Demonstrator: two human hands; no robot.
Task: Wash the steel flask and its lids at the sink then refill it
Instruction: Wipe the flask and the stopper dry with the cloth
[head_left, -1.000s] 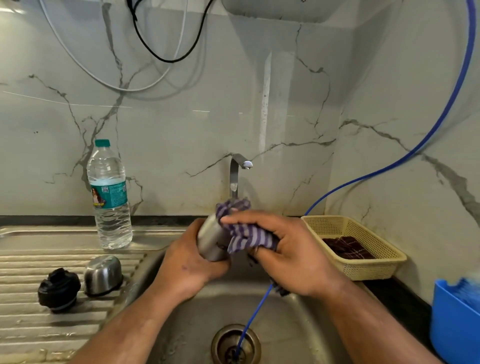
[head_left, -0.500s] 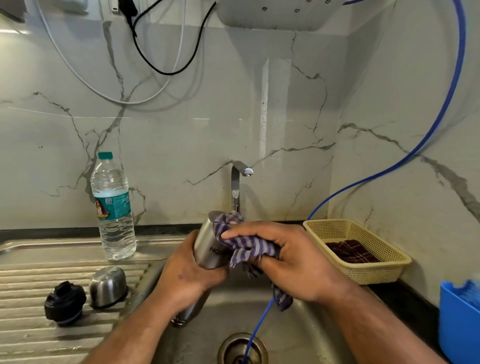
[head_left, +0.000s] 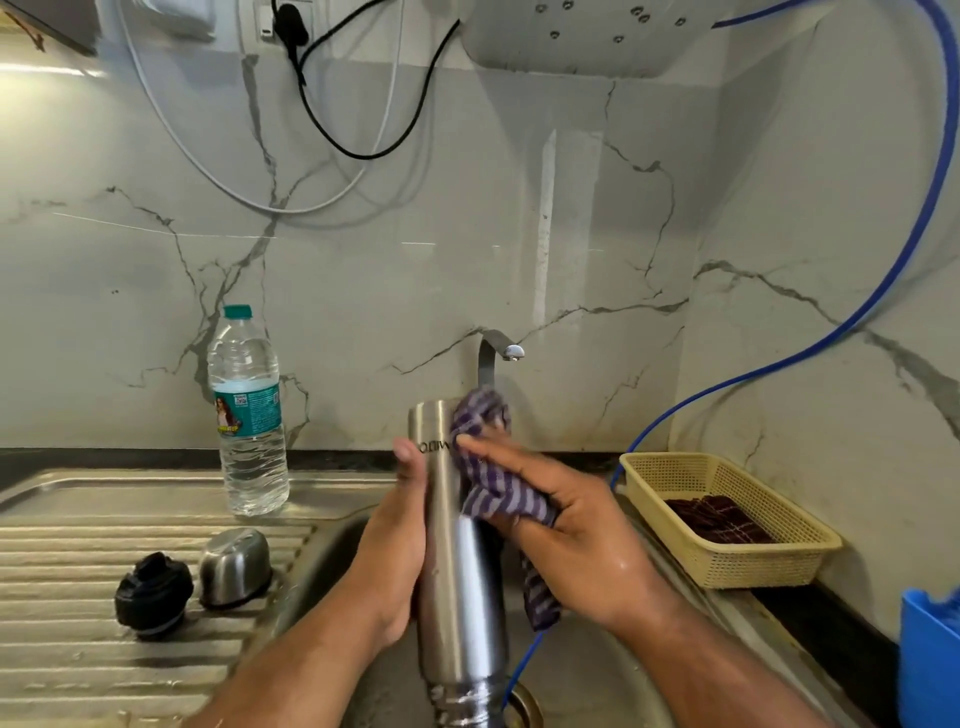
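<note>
Tilted a moment ago, now near vertical, neck down over sink basin (head_left: 322, 566): steel flask (head_left: 457, 571). Grips its body with left hand (head_left: 400, 540), fingers curled round; presses purple striped cloth (head_left: 488, 483) to its upper side with right hand (head_left: 571, 530), cloth bunched in curled fingers. On drainboard (head_left: 62, 545) at left, black stopper (head_left: 153, 592) beside steel cap (head_left: 234, 566); water bottle (head_left: 249, 415) behind.

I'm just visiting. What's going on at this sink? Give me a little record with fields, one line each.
flask: steel flask, neck down over the sink, lids off
left hand: grips the flask's body
right hand: holds a striped cloth against the flask's upper part
lids: steel lid and black lid, side by side on the drainboard
tap: no water seen running
nearby: water bottle upright behind the lids; yellow basket at right
</note>
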